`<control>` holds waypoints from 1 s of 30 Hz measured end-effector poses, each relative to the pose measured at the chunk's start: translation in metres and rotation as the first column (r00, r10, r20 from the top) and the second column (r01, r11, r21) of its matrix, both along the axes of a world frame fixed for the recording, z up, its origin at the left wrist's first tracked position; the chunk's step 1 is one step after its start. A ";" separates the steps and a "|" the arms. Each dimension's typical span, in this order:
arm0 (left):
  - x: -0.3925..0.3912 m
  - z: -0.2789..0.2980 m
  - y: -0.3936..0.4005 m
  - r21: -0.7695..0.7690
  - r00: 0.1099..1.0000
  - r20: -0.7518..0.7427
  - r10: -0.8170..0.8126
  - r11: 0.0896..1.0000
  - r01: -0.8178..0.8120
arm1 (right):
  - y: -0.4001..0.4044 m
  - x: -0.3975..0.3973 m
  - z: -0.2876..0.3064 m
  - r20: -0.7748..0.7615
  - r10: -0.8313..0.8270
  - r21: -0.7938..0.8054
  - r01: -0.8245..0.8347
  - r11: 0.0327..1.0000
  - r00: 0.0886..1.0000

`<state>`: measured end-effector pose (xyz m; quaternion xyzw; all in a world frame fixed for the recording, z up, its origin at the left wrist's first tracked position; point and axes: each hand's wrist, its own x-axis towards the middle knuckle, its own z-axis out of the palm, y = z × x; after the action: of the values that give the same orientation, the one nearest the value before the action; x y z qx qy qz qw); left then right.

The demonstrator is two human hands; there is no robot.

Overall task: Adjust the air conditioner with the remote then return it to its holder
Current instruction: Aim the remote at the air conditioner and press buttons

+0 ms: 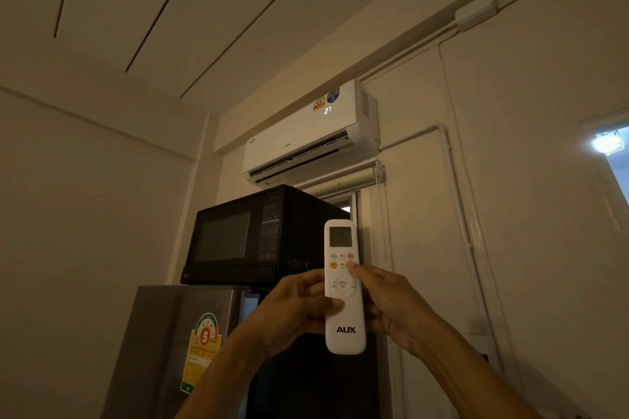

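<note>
A white remote (344, 330) marked AUX stands upright in front of me, its small screen facing me. My left hand (292, 308) grips its left side, thumb across the lower button ring. My right hand (391, 303) holds the right side, with its thumb tip on a button in the coloured rows under the screen. High on the wall hangs the white air conditioner (306, 139), its flap open and its display lit with 27. No remote holder can be made out with certainty.
A black microwave (252, 238) sits on a steel fridge (177, 343) below the air conditioner. White pipes (452, 180) run down the right wall. A bright window (609, 143) is at the far right. The room is dim.
</note>
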<state>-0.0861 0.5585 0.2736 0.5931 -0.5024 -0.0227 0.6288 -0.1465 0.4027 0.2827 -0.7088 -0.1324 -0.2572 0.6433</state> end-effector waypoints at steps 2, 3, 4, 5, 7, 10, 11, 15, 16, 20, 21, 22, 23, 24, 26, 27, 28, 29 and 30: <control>0.001 0.000 0.000 0.000 1.000 -0.004 0.002 1.000 -0.002 | -0.001 0.001 0.000 -0.004 -0.001 -0.002 0.001 1.000 1.000; 0.001 0.000 0.000 0.000 1.000 -0.003 -0.002 1.000 0.002 | -0.001 0.001 0.000 -0.005 -0.003 -0.005 0.003 1.000 1.000; 0.000 0.001 0.000 0.001 1.000 -0.003 -0.008 1.000 0.008 | -0.001 0.002 0.001 -0.005 -0.005 -0.006 0.005 1.000 1.000; 0.000 0.001 -0.001 0.000 1.000 -0.004 -0.011 1.000 0.011 | -0.001 0.002 0.001 -0.005 -0.006 -0.005 0.006 1.000 1.000; 0.000 0.001 -0.001 -0.002 1.000 -0.005 -0.011 1.000 0.011 | -0.002 0.003 0.001 -0.005 -0.008 -0.003 0.008 1.000 1.000; 0.000 0.002 -0.001 0.000 1.000 -0.007 -0.016 1.000 0.016 | -0.002 0.003 0.001 -0.008 -0.009 -0.002 0.009 1.000 1.000; 0.000 0.002 -0.001 0.001 1.000 -0.007 -0.017 1.000 0.017 | -0.002 0.003 0.002 -0.010 -0.010 -0.003 0.010 1.000 1.000; 0.000 0.003 -0.001 -0.002 1.000 -0.012 -0.015 1.000 0.015 | -0.002 0.004 0.003 -0.013 -0.011 -0.001 0.011 1.000 1.000; 0.001 0.003 -0.001 -0.001 1.000 -0.012 -0.016 1.000 0.016 | -0.002 0.004 0.003 -0.013 -0.011 0.000 0.011 1.000 1.000; 0.001 0.003 0.000 -0.001 1.000 -0.011 -0.012 1.000 0.012 | -0.001 0.004 0.004 -0.015 -0.019 0.000 0.019 1.000 1.000; 0.001 0.003 0.000 -0.001 1.000 -0.011 -0.011 1.000 0.011 | -0.001 0.004 0.004 -0.015 -0.019 0.000 0.019 1.000 1.000; 0.001 0.003 0.000 -0.001 1.000 -0.011 -0.010 1.000 0.010 | -0.001 0.005 0.004 -0.015 -0.018 0.000 0.018 1.000 1.000; 0.001 0.003 0.000 -0.001 1.000 -0.010 -0.010 1.000 0.010 | -0.001 0.005 0.004 -0.014 -0.017 0.001 0.017 1.000 1.000; 0.001 0.003 0.000 -0.001 1.000 -0.009 -0.010 1.000 0.010 | -0.001 0.005 0.004 -0.015 -0.016 0.002 0.016 1.000 1.000; 0.001 0.004 0.001 -0.003 1.000 -0.010 -0.013 1.000 0.013 | -0.001 0.004 0.004 -0.016 -0.014 0.002 0.014 1.000 1.000; 0.001 0.004 0.001 -0.004 1.000 -0.010 -0.015 1.000 0.015 | -0.001 0.004 0.004 -0.017 -0.014 0.000 0.014 1.000 1.000; 0.001 0.004 0.001 -0.005 1.000 -0.010 -0.017 1.000 0.016 | -0.001 0.004 0.004 -0.017 -0.014 -0.001 0.014 1.000 1.000; 0.001 0.003 0.001 -0.006 1.000 -0.011 -0.017 1.000 0.017 | -0.001 0.004 0.004 -0.017 -0.013 -0.002 0.013 1.000 1.000; 0.001 0.003 0.001 -0.007 1.000 -0.010 -0.016 1.000 0.016 | -0.001 0.004 0.004 -0.019 -0.013 -0.001 0.013 1.000 1.000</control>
<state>-0.0855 0.5593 0.2770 0.5866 -0.5040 -0.0292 0.6332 -0.1424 0.4020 0.2868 -0.7125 -0.1218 -0.2546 0.6424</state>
